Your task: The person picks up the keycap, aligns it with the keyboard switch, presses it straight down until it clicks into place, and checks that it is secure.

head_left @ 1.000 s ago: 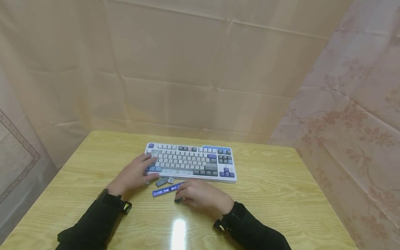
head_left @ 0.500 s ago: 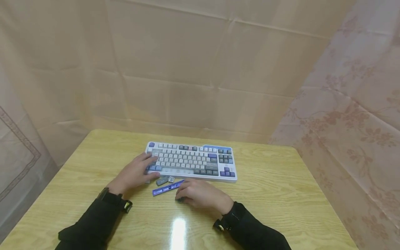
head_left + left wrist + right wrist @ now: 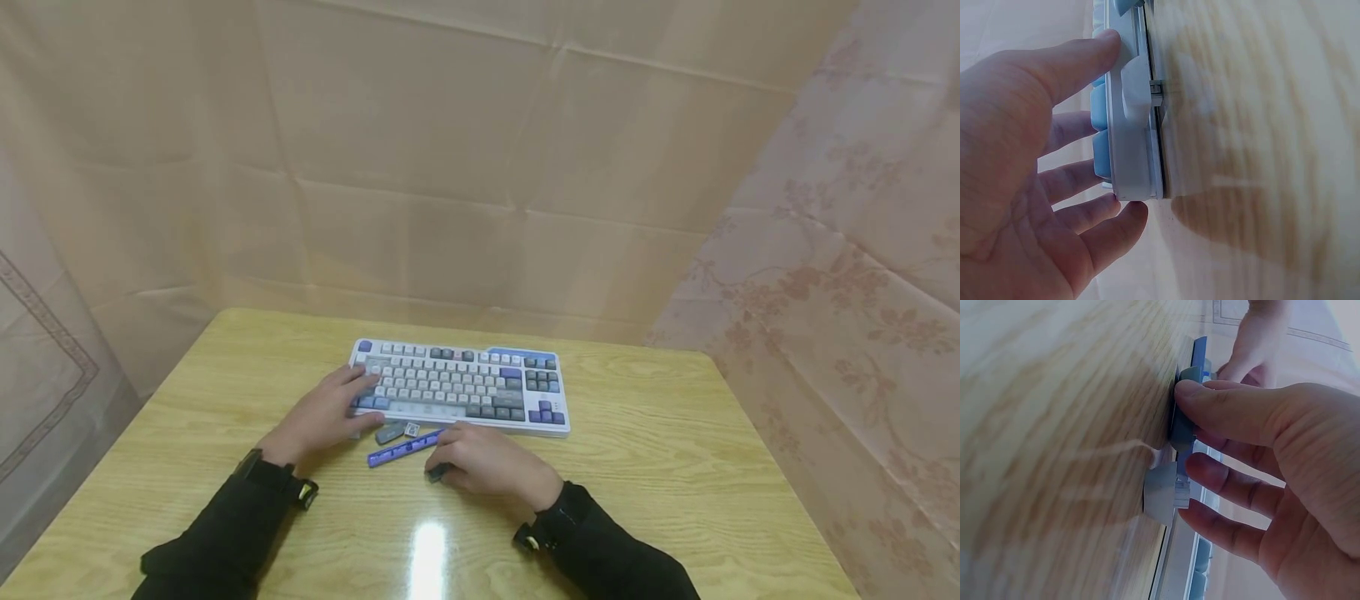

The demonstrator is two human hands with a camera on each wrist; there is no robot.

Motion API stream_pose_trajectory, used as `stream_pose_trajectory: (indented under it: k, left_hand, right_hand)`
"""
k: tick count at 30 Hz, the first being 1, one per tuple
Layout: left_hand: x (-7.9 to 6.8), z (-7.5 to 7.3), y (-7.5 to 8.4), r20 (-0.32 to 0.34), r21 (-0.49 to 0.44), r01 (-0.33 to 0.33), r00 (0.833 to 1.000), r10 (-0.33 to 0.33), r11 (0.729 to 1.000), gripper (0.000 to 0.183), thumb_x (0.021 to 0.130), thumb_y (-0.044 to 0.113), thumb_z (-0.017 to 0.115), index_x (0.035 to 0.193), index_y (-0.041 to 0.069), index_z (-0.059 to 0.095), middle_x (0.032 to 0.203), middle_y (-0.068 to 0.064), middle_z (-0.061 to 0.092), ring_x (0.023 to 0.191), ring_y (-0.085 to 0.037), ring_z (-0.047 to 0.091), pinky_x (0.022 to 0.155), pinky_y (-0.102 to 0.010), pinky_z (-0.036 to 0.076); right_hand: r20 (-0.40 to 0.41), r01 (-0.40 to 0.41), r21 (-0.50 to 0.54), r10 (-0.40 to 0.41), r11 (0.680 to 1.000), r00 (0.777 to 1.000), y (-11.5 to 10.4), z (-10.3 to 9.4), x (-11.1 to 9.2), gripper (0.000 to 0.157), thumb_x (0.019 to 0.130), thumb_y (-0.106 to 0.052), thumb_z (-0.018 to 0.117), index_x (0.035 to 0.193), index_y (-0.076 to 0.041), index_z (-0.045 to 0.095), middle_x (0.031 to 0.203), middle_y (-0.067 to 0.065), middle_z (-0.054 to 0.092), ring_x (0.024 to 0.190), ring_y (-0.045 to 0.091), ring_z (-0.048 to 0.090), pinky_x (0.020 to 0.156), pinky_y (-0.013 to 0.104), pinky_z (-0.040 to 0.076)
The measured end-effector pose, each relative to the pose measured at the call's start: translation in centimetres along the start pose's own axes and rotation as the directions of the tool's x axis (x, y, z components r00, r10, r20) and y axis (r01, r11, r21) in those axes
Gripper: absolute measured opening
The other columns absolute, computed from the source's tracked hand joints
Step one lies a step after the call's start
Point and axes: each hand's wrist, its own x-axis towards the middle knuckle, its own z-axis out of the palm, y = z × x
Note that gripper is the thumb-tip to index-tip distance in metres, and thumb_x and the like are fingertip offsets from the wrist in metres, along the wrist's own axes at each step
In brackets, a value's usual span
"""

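Observation:
My left hand (image 3: 318,417) holds the left end of a white keyboard (image 3: 450,423), its thumb along the front edge and its fingers over the left side and keys. Just in front of the keyboard, my right hand (image 3: 487,462) pinches a dark grey keycap (image 3: 1180,429) low over the table. Its other fingers are bent close to a pale keycap (image 3: 1160,492), which lies on its side with the stem showing. A long purple keycap (image 3: 392,454) lies at a slant left of the right hand. Part of the keyboard's left end is hidden by the left hand.
A grey keycap (image 3: 390,434) and a small white keycap (image 3: 412,430) lie between the keyboard and the long purple one. Everything rests on a wood-grain table (image 3: 637,483), with cloth curtains (image 3: 480,167) behind. Another pale keycap (image 3: 1137,90) stands by the keyboard's front edge, near the left thumb.
My right hand has moved slightly away from me and to the right, with the dark keycap now showing more below its fingertips. The left hand and keyboard have stayed in place.

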Motion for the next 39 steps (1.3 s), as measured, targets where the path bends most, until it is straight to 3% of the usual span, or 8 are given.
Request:
stream_pose_trajectory:
  k: [8, 14, 23, 32, 39]
  left_hand:
    - [-0.1, 0.0, -0.1, -0.015, 0.011, -0.021, 1.0, 0.022, 1.0, 0.067, 0.093, 0.04, 0.073, 0.145, 0.003, 0.054, 0.152, -0.029, 0.041, 0.141, -0.049, 0.036, 0.113, -0.063, 0.033]
    - [0.0, 0.1, -0.2, -0.012, -0.001, -0.015, 1.0, 0.015, 1.0, 0.068, 0.092, 0.04, 0.075, 0.146, 0.003, 0.054, 0.153, -0.028, 0.04, 0.142, -0.048, 0.035, 0.113, -0.062, 0.032]
    - [0.1, -0.2, 0.0, -0.009, 0.003, -0.013, 1.0, 0.013, 1.0, 0.067, 0.093, 0.041, 0.074, 0.145, 0.003, 0.054, 0.153, -0.027, 0.041, 0.142, -0.048, 0.035, 0.114, -0.062, 0.032]
    - [0.0, -0.2, 0.0, -0.023, 0.006, -0.033, 0.999, 0.033, 0.999, 0.067, 0.092, 0.038, 0.076, 0.143, 0.001, 0.055, 0.151, -0.029, 0.042, 0.141, -0.049, 0.036, 0.113, -0.061, 0.033]
    - [-0.1, -0.2, 0.0, -0.018, 0.005, -0.027, 0.999, 0.027, 1.0, 0.067, 0.092, 0.039, 0.075, 0.144, 0.001, 0.055, 0.152, -0.029, 0.042, 0.141, -0.049, 0.036, 0.113, -0.062, 0.032]
  right_hand:
    - [-0.014, -0.051, 0.057, 0.052, 0.997, 0.999, 0.1, 0.0, 0.0, 0.023, 0.094, -0.02, 0.075, 0.117, -0.018, 0.074, 0.112, -0.009, 0.072, 0.106, 0.003, 0.064, 0.094, 0.015, 0.047]
    - [-0.027, -0.065, 0.08, 0.067, 0.995, 0.997, 0.3, -0.1, 0.1, 0.019, 0.096, -0.02, 0.071, 0.115, -0.019, 0.075, 0.11, -0.011, 0.073, 0.102, 0.002, 0.065, 0.092, 0.015, 0.048]
    - [-0.048, -0.062, 0.012, 0.062, 0.998, 0.997, 0.6, -0.3, -0.2, 0.015, 0.098, -0.02, 0.069, 0.109, -0.02, 0.079, 0.104, -0.011, 0.072, 0.096, 0.002, 0.065, 0.087, 0.015, 0.05]
    - [-0.158, -0.064, 0.01, 0.065, 0.998, 0.985, 1.2, -1.7, -1.0, 0.018, 0.093, -0.013, 0.075, 0.11, -0.017, 0.078, 0.099, -0.008, 0.07, 0.091, 0.006, 0.065, 0.081, 0.018, 0.052]
    - [-0.066, -0.048, 0.041, 0.051, 0.998, 0.997, 1.0, -1.7, -1.0, 0.023, 0.089, -0.018, 0.08, 0.112, -0.018, 0.078, 0.103, -0.008, 0.07, 0.095, 0.006, 0.063, 0.083, 0.015, 0.049]
